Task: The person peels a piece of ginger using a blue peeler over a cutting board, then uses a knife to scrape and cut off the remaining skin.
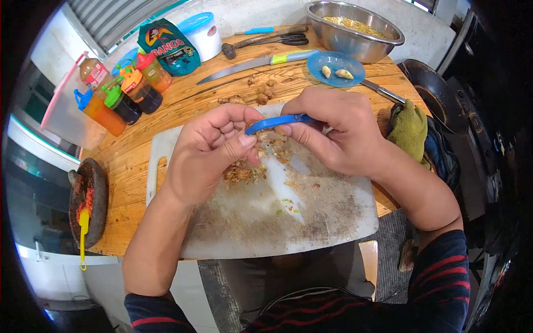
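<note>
My right hand [341, 130] is closed around a blue peeler [277, 122], whose curved plastic body spans toward my left thumb. My left hand [214, 147] pinches a small brown piece of ginger root, mostly hidden behind the fingers and the peeler. Both hands are held above a worn white cutting board [327, 213]. Brown peelings [239, 173] are scattered on the board below them. Unpeeled knobs of ginger root [265, 91] lie on the wooden table beyond the board. Two pale peeled pieces [335, 73] rest on a blue plate [316, 62].
Behind lie a large knife [244, 67], scissors [291, 39] and a steel bowl [355, 41] of yellowish food. Sauce bottles [125, 102] and a green pouch [169, 47] stand left. A stone mortar [97, 186] sits at the left edge, a wok [436, 91] at right.
</note>
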{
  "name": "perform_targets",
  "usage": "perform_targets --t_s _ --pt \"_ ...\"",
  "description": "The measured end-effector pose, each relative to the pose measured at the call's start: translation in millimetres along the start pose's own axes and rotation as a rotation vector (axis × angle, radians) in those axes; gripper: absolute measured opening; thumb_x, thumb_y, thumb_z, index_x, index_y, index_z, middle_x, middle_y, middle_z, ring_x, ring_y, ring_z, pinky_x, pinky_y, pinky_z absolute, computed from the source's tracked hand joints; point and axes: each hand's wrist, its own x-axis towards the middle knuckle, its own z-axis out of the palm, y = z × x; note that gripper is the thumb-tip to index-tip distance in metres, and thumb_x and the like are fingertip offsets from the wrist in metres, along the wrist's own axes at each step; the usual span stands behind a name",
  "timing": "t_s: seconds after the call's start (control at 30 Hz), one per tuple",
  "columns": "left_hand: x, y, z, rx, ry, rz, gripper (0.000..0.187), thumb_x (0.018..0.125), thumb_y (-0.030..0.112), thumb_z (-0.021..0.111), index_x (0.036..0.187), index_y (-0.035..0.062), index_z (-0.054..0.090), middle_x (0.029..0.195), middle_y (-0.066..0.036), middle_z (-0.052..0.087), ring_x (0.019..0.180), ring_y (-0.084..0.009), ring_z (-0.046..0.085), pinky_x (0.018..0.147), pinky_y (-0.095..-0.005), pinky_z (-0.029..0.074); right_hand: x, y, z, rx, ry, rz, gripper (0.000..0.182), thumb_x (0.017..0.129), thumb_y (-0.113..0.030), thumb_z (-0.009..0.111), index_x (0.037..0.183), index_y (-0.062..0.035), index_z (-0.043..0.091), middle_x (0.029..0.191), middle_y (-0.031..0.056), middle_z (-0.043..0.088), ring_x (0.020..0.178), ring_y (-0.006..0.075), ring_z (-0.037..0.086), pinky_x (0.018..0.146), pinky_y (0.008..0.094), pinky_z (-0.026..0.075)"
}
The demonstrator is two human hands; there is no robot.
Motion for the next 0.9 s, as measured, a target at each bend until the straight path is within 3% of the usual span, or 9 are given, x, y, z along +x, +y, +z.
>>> perform_targets --t_s 0.2,0.3,0.37,0.47,0.67,0.9 --pt "-3.4 0.6 -1.5 0.095 -0.028 -0.001 0.026 0.09 0.006 0.059 0.114 -0.0027 0.057 0.095 -0.006 0.063 0.077 -0.0097 0.059 0.07 -0.022 0.049 0.4 -0.4 4.2 0.124 0.013 -0.004 0.012 0.08 -0.014 0.068 0.084 -0.0042 0.063 0.069 0.0127 0.057 0.061 0.0312 0.057 0.054 0.0382 0.044" --pt "-6.0 3.3 7.0 0.154 -0.072 -0.095 0.027 0.089 0.006 0.06 0.114 -0.0027 0.057 0.096 -0.005 0.063 0.077 -0.0095 0.059 0.07 -0.022 0.049 2.3 8.0 -0.2 -0.007 0.055 -0.004 0.012 0.081 -0.014 0.069 0.084 -0.0041 0.064 0.065 0.0125 0.055 0.057 0.0294 0.055 0.051 0.0366 0.043" --pt "-3.3 0.5 5.2 0.11 -0.069 -0.041 0.027 0.089 0.007 0.061 0.114 -0.0031 0.057 0.096 -0.005 0.063 0.076 -0.0094 0.059 0.07 -0.022 0.049 3.4 10.1 -3.8 0.057 0.117 0.116 0.013 0.082 -0.015 0.069 0.082 -0.0035 0.063 0.062 0.0126 0.054 0.053 0.0286 0.054 0.049 0.0355 0.042" --pt "-0.5 -1.4 -1.3 0.082 0.0 -0.02 0.027 0.089 0.006 0.061 0.114 -0.0028 0.057 0.096 -0.005 0.063 0.076 -0.0092 0.059 0.07 -0.0217 0.049 3.2 1.3 -4.8 0.122 0.018 0.132 0.015 0.082 -0.016 0.069 0.08 -0.0032 0.063 0.059 0.0123 0.053 0.05 0.0284 0.051 0.047 0.0344 0.041" --pt "0.7 -4.0 -1.6 0.126 0.026 0.023 0.028 0.088 0.006 0.062 0.114 -0.0026 0.057 0.095 -0.006 0.063 0.076 -0.0095 0.06 0.07 -0.0214 0.05 0.3 -3.7 0.6 0.081 -0.04 0.042 0.016 0.081 -0.018 0.07 0.081 -0.0032 0.063 0.063 0.0136 0.056 0.054 0.0292 0.056 0.049 0.0366 0.043" --pt "-2.0 -3.6 0.2 0.153 0.048 0.018 0.028 0.086 0.004 0.063 0.113 -0.0029 0.058 0.09 -0.005 0.063 0.075 -0.0084 0.06 0.069 -0.0201 0.049 0.9 3.6 -1.1 -0.017 0.036 0.088 0.014 0.08 -0.017 0.07 0.083 -0.0044 0.064 0.064 0.0135 0.056 0.056 0.0307 0.056 0.051 0.038 0.043"
